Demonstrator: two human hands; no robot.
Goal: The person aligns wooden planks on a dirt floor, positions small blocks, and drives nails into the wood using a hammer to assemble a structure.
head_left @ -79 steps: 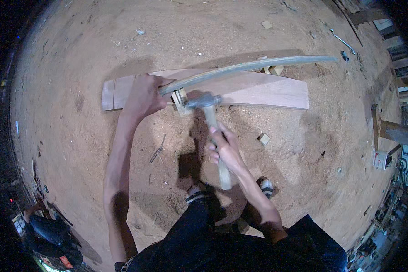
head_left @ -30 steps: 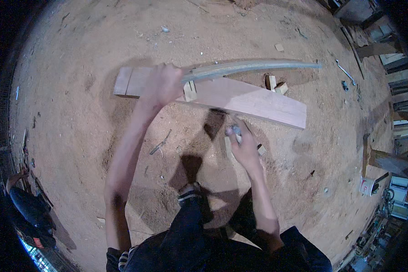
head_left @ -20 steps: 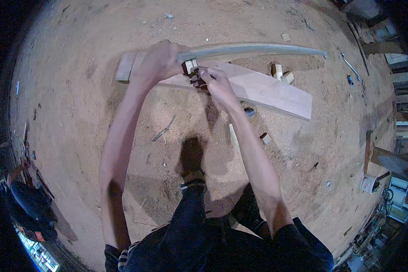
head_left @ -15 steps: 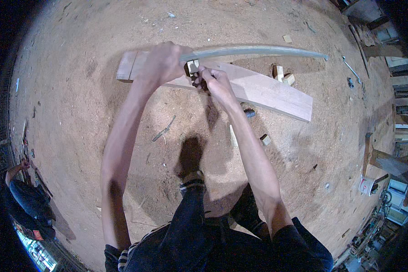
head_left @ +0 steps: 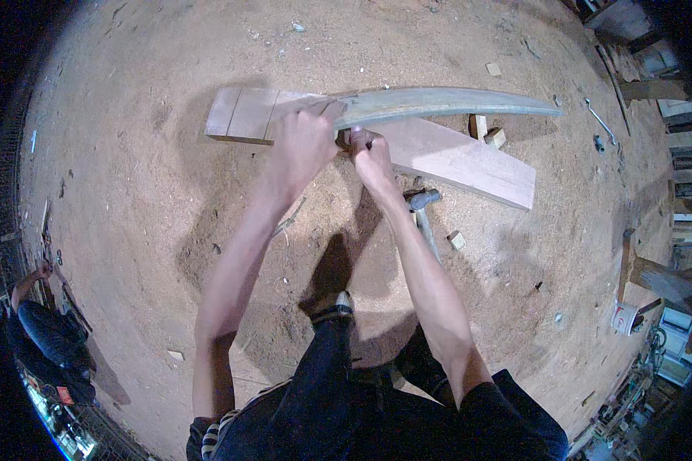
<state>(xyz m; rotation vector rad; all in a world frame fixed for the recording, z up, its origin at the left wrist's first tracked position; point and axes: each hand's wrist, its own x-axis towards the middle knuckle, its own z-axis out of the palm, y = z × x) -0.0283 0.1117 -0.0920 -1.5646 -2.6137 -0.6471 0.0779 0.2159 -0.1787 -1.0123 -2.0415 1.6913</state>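
Observation:
My left hand (head_left: pixel 304 146) is closed, slightly blurred, at the left end of a long grey-green strip (head_left: pixel 438 101). The strip looks curved and tapers toward its right tip; I cannot tell its exact kind. Close beside, my right hand (head_left: pixel 370 156) is closed just under that same end. Something dark shows between the two hands, mostly hidden by the fingers. Beneath them lies a thick pale wooden board (head_left: pixel 469 165), with lines across its left part. The strip passes above the board and beyond its far edge.
A hammer (head_left: pixel 423 201) lies by my right forearm, near a small wood block (head_left: pixel 456 240). Two more blocks (head_left: pixel 478 125) sit behind the board. A wrench (head_left: pixel 600 121) lies farther right. Another person (head_left: pixel 50 338) is at far left; a white bucket (head_left: pixel 623 318) stands right.
My left hand has moved right and nearer to me, against my right hand. The strip has turned, showing a broader face. A pale block seen between the hands is now hidden.

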